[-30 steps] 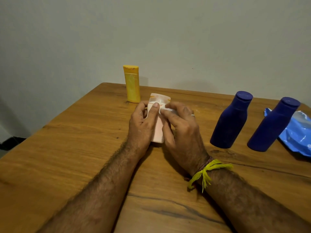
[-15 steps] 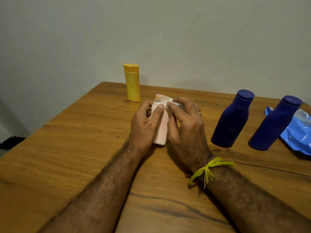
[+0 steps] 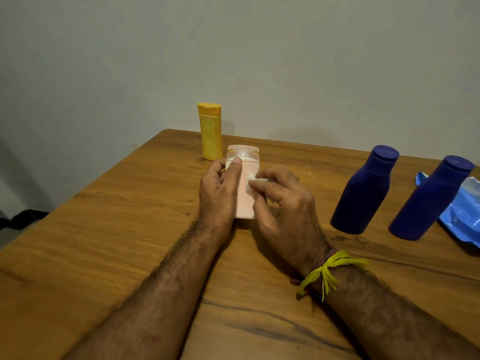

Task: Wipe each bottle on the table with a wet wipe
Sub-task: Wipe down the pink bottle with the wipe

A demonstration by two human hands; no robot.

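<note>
A pale pink bottle [image 3: 245,201] with a clear cap stands upright mid-table. My left hand [image 3: 220,190] grips it from the left, thumb up its front near the cap. My right hand [image 3: 283,203] pinches a small white wet wipe [image 3: 253,181] against the bottle's right front. A yellow bottle [image 3: 211,131] stands behind, near the table's far edge. Two dark blue bottles [image 3: 363,190] [image 3: 431,198] stand at the right.
A blue wipes packet [image 3: 465,214] lies at the right edge, partly behind the second blue bottle. The wooden table [image 3: 117,229] meets a plain wall at the back. Its left edge drops off to the floor.
My right hand has moved the wipe down from the cap area to the bottle's body. The bottle now stands more upright in my left hand.
</note>
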